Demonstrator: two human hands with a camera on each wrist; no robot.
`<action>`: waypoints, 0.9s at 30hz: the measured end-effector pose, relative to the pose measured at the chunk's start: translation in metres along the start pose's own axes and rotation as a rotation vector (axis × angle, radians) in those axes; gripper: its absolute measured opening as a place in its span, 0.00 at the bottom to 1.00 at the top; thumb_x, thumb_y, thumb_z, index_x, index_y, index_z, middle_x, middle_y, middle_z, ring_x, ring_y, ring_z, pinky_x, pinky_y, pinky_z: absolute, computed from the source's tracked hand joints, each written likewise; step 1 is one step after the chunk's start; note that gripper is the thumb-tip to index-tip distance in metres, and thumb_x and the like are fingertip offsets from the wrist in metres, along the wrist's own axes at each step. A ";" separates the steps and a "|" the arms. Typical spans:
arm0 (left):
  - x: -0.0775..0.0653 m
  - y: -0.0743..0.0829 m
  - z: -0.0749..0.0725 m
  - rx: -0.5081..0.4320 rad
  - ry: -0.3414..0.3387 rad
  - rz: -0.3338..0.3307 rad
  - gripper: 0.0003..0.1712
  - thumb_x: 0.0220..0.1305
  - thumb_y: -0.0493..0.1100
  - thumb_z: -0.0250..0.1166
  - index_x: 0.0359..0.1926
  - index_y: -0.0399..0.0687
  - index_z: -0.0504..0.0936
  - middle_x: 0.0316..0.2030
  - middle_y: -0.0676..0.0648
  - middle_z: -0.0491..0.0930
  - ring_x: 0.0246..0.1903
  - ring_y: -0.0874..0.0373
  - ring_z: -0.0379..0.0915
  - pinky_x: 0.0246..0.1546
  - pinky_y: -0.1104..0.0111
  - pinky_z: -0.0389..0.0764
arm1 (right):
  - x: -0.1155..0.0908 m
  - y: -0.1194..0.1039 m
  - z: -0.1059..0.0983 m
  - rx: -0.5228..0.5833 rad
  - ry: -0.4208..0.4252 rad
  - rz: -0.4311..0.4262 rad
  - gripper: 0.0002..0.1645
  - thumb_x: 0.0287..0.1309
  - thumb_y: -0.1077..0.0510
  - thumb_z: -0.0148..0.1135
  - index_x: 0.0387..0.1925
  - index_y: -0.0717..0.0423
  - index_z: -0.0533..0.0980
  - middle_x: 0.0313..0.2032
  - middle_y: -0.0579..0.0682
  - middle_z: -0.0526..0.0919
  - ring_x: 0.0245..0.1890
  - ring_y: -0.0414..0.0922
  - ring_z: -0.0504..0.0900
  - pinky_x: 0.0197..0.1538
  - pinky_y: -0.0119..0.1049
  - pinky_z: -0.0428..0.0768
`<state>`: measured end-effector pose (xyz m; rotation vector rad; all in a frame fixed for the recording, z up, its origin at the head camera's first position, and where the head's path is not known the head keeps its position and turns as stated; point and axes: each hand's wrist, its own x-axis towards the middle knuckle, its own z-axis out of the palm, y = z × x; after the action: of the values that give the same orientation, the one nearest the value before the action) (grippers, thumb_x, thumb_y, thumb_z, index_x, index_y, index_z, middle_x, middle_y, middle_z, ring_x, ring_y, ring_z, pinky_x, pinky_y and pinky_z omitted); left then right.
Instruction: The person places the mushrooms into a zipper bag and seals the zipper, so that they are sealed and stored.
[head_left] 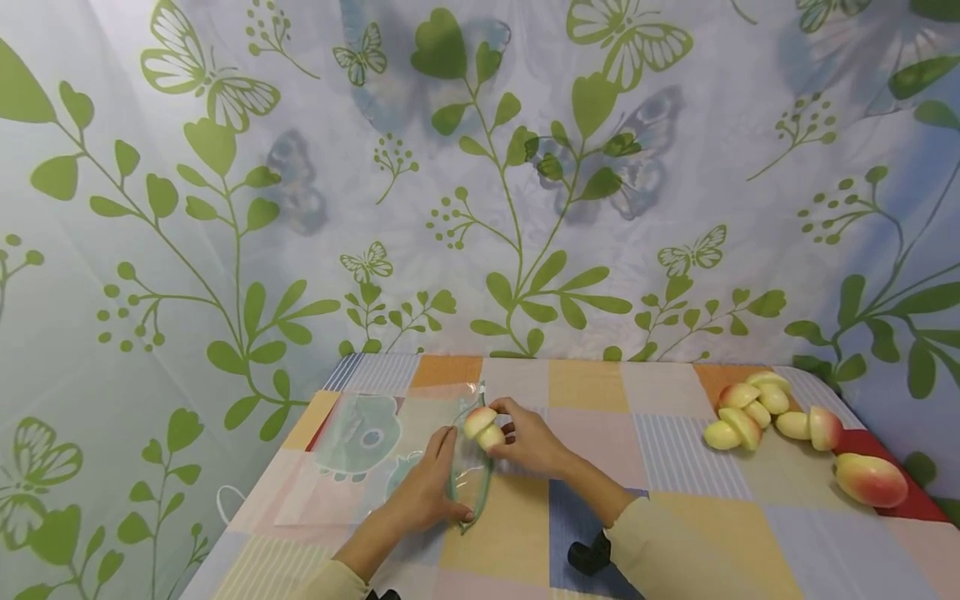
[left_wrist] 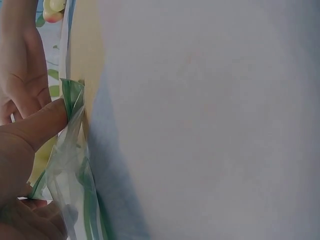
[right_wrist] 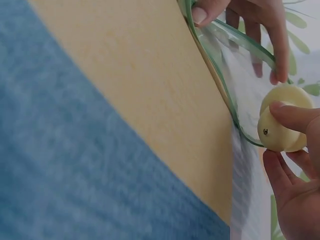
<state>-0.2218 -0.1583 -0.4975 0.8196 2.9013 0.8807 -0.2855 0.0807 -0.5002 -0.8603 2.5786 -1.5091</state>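
My left hand [head_left: 423,492] holds a clear plastic zip bag [head_left: 300,500] by its green-edged mouth, the thumb at the near end and the fingers toward the far side, so the mouth gapes. Pale green cartoon dinosaurs are printed on the bag, which lies across the left of the table. My right hand [head_left: 531,437] pinches a toy mushroom [head_left: 490,437], pale yellow with a red-tinged cap, at the bag's mouth. The right wrist view shows the thumb on the mushroom [right_wrist: 280,132] and the fingertips beneath, with a small dark metal spot on its surface.
Several similar yellow mushrooms [head_left: 742,427] sit in a cluster at the right of the table. Near them, by the right edge, lies a larger yellow-and-red mango-like piece [head_left: 870,481]. A patchwork cloth [head_left: 600,392] covers the table; a leaf-print curtain [head_left: 480,233] hangs behind.
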 end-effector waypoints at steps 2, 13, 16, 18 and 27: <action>0.000 0.000 0.000 -0.003 0.001 0.004 0.75 0.43 0.48 0.87 0.78 0.27 0.46 0.76 0.28 0.48 0.65 0.30 0.67 0.62 0.48 0.75 | 0.003 0.000 0.003 -0.016 -0.006 -0.009 0.41 0.57 0.64 0.77 0.69 0.63 0.66 0.67 0.64 0.72 0.51 0.56 0.84 0.47 0.38 0.87; -0.003 0.004 -0.002 0.005 -0.006 0.027 0.75 0.45 0.47 0.87 0.79 0.28 0.44 0.76 0.28 0.46 0.69 0.30 0.62 0.64 0.47 0.73 | 0.015 0.002 0.015 -0.127 0.007 -0.050 0.42 0.56 0.66 0.77 0.70 0.68 0.70 0.54 0.60 0.77 0.48 0.55 0.84 0.49 0.34 0.85; -0.002 0.004 -0.003 0.019 0.000 0.042 0.75 0.44 0.47 0.87 0.79 0.27 0.45 0.77 0.28 0.46 0.70 0.31 0.60 0.65 0.48 0.72 | 0.017 0.002 0.018 -0.118 0.029 -0.037 0.40 0.56 0.66 0.77 0.69 0.68 0.70 0.53 0.59 0.79 0.49 0.56 0.84 0.49 0.36 0.85; -0.002 0.004 -0.002 0.032 0.002 0.053 0.75 0.43 0.47 0.87 0.79 0.27 0.46 0.77 0.28 0.46 0.70 0.31 0.59 0.66 0.48 0.71 | 0.017 0.001 0.019 -0.077 0.048 -0.019 0.38 0.57 0.67 0.76 0.66 0.68 0.70 0.53 0.60 0.80 0.50 0.58 0.84 0.51 0.39 0.86; 0.000 0.005 -0.004 0.089 -0.010 0.077 0.74 0.43 0.47 0.87 0.79 0.30 0.46 0.78 0.29 0.46 0.72 0.33 0.57 0.68 0.50 0.69 | 0.022 0.000 0.022 0.000 0.097 0.037 0.20 0.62 0.63 0.73 0.54 0.65 0.78 0.53 0.61 0.83 0.52 0.61 0.85 0.49 0.42 0.87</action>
<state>-0.2202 -0.1568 -0.4916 0.9456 2.9378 0.7543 -0.2973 0.0523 -0.5065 -0.7533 2.6464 -1.5788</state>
